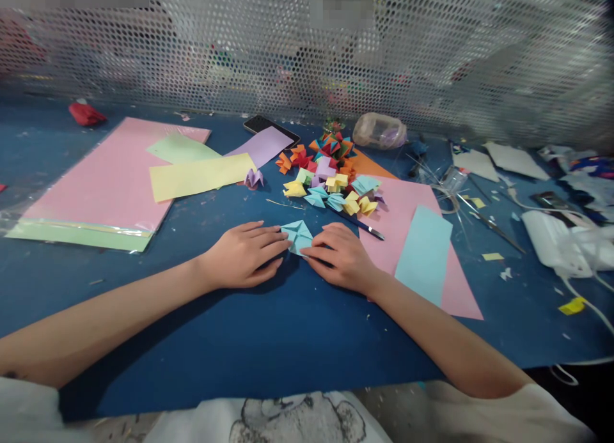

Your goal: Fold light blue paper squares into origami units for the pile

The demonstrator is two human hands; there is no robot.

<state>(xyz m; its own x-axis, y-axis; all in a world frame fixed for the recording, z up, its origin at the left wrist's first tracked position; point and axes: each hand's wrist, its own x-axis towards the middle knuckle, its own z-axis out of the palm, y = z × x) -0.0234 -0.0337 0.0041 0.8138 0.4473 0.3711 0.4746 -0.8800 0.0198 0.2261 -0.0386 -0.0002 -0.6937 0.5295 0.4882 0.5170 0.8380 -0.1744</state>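
Blue folded paper (295,238), a small creased square, lies on the table (240,347) near the middle, between both hands. Left hand (244,254): palm down, fingers loosely spread, thumb apart from them, fingertips over the left edge of the square; not clenched. Right hand (343,256): fingers bent, tips touching the right edge; cannot tell if pinching or only pressing.

Just beyond: pen (374,231), then a heap of folded pieces (325,167) in orange, red, purple, green, yellow and blue. One purple piece (253,178) sits apart to the left, by the end of a yellow strip (201,176). Right: blue strip (425,251) on a pink sheet (463,296); orange sheet (373,165) partly under the heap.

Containers: clear jar (374,126) on its side, far middle, something purple inside. Clear sleeve (144,246), left, holds pink and green sheets; green sheet (180,147) and yellow strip overlap its right side.

Phone (259,123) far, partly under a purple sheet (266,144). Far left, red bundle (87,114). Right, white power strip (551,238) with cables; wrapper (595,167) farther, print too blurred to read. Mesh panel (268,66) along the far edge. Shirt (297,424) bears a dark line drawing.
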